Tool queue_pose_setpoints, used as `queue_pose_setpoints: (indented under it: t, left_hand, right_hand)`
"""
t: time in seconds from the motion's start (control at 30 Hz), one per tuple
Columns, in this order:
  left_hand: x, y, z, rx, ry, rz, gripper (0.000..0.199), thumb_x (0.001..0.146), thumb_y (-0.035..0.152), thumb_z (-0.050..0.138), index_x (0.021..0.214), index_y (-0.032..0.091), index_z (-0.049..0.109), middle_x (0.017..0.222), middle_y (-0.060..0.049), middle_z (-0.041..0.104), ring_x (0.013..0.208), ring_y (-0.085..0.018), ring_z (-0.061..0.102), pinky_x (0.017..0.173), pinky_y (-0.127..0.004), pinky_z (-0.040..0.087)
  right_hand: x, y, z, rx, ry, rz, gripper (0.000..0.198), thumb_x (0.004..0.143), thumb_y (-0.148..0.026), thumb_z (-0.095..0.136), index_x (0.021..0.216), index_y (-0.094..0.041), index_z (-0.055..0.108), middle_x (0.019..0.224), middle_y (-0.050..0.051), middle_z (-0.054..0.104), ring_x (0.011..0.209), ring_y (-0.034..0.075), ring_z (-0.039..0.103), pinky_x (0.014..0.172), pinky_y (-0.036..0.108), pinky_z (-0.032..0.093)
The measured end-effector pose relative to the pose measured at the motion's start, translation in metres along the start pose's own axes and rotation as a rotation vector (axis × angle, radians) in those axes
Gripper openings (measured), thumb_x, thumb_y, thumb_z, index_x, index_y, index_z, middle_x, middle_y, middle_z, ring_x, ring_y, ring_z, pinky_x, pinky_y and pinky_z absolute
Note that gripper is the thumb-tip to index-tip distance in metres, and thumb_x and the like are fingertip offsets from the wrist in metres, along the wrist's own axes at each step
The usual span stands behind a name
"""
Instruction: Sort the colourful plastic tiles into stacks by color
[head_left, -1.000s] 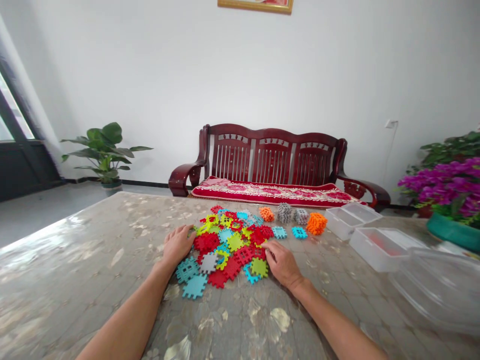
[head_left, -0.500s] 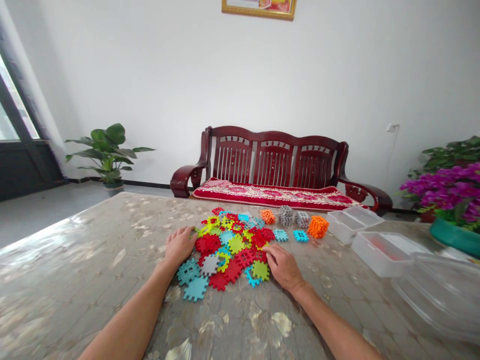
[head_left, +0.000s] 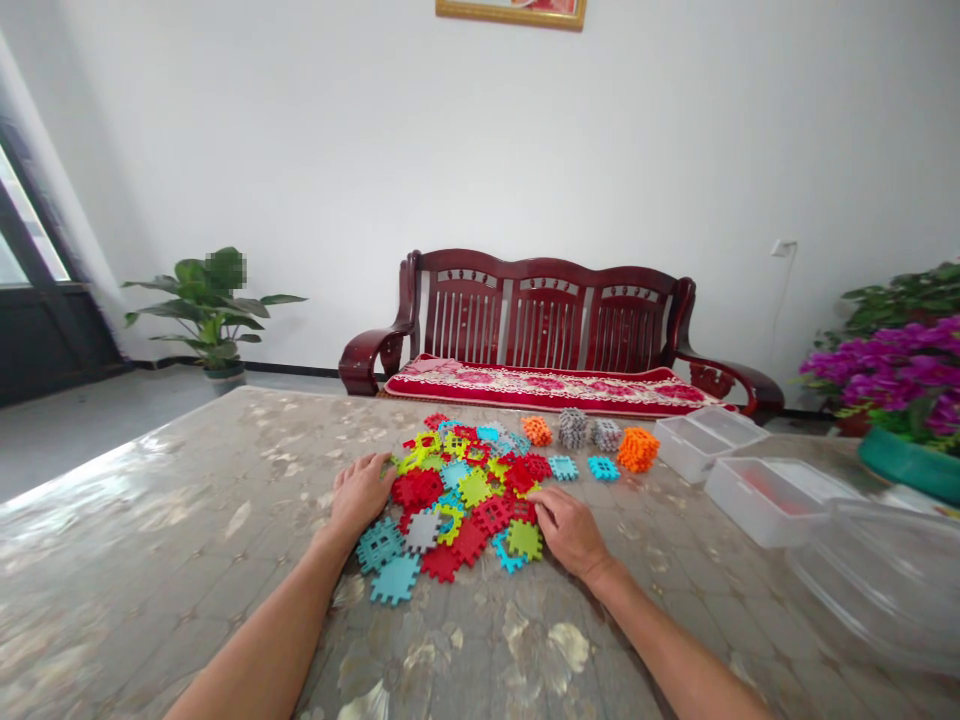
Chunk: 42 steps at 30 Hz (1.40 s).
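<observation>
A pile of flat interlocking plastic tiles in red, lime, blue and grey lies on the table, with a lime tile [head_left: 474,489] near its middle. At the pile's left edge my left hand [head_left: 363,490] rests palm down, open, its fingertips against the outer tiles. My right hand [head_left: 568,525] sits at the right edge, fingers loosely bent and thumb a little apart, its index fingertip touching the pile; I see nothing held in it. A green tile [head_left: 525,540] lies just left of it. Nearest me are a teal tile [head_left: 395,580] and a grey tile [head_left: 422,531].
Behind the pile to the right stand orange blocks [head_left: 638,450] and grey blocks [head_left: 572,428]. Two blue pieces [head_left: 603,468] lie before them. Clear plastic boxes [head_left: 757,510] and a teal flowerpot [head_left: 907,470] occupy the right side. A wooden bench [head_left: 544,310] stands beyond the table [head_left: 187,550].
The view has shifted very slightly. Both hands and the tiles stay where they were.
</observation>
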<state>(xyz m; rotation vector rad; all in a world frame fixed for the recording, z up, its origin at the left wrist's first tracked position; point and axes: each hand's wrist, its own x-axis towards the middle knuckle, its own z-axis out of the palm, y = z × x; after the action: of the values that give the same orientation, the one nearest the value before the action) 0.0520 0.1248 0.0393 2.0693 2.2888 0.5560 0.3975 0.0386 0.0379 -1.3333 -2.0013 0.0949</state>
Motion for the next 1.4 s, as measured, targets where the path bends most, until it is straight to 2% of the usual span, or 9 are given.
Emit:
queue_pose_setpoints:
  t: [0.73, 0.87, 1.03, 1.2, 1.4]
  left_hand:
    - [0.003, -0.002, 0.006, -0.018, 0.003, 0.022, 0.044, 0.094, 0.037, 0.037, 0.130, 0.026, 0.061, 0.141, -0.010, 0.058, 0.128, -0.028, 0.053, 0.109, -0.045, 0.033]
    - [0.004, -0.002, 0.005, -0.025, -0.011, 0.028, 0.044, 0.094, 0.035, 0.037, 0.130, 0.025, 0.061, 0.140, -0.009, 0.059, 0.128, -0.028, 0.054, 0.110, -0.045, 0.033]
    - [0.002, -0.001, 0.003, -0.019, -0.003, 0.035, 0.044, 0.094, 0.035, 0.036, 0.130, 0.025, 0.061, 0.139, -0.009, 0.060, 0.128, -0.028, 0.054, 0.110, -0.044, 0.033]
    - [0.001, 0.002, 0.000, -0.005, -0.021, 0.033, 0.045, 0.095, 0.035, 0.034, 0.131, 0.024, 0.060, 0.139, -0.010, 0.059, 0.128, -0.028, 0.053, 0.109, -0.045, 0.034]
    - [0.002, 0.003, 0.002, -0.019, -0.005, 0.037, 0.044, 0.095, 0.035, 0.035, 0.131, 0.025, 0.060, 0.139, -0.010, 0.059, 0.127, -0.027, 0.053, 0.110, -0.045, 0.032]
  right_hand:
    - [-0.009, -0.009, -0.004, -0.009, -0.049, -0.098, 0.028, 0.092, -0.013, 0.046, 0.103, -0.025, 0.069, 0.098, 0.004, 0.072, 0.093, 0.020, 0.066, 0.086, 0.034, 0.051]
    - [-0.009, -0.008, -0.003, 0.017, -0.014, -0.065, 0.028, 0.093, -0.015, 0.046, 0.103, -0.025, 0.069, 0.100, 0.004, 0.073, 0.094, 0.020, 0.066, 0.087, 0.035, 0.051]
    - [-0.008, -0.003, -0.003, 0.121, 0.042, 0.055, 0.024, 0.093, -0.020, 0.048, 0.100, -0.025, 0.070, 0.096, 0.004, 0.073, 0.092, 0.019, 0.068, 0.085, 0.032, 0.052]
    - [0.004, -0.004, -0.005, 0.146, 0.067, 0.124, 0.025, 0.091, -0.021, 0.048, 0.100, -0.025, 0.070, 0.100, 0.005, 0.073, 0.096, 0.021, 0.067, 0.087, 0.034, 0.052]
    - [0.036, -0.031, 0.003, 0.100, -0.050, 0.076, 0.026, 0.084, -0.013, 0.053, 0.098, -0.024, 0.071, 0.102, 0.005, 0.073, 0.099, 0.021, 0.066, 0.090, 0.034, 0.050]
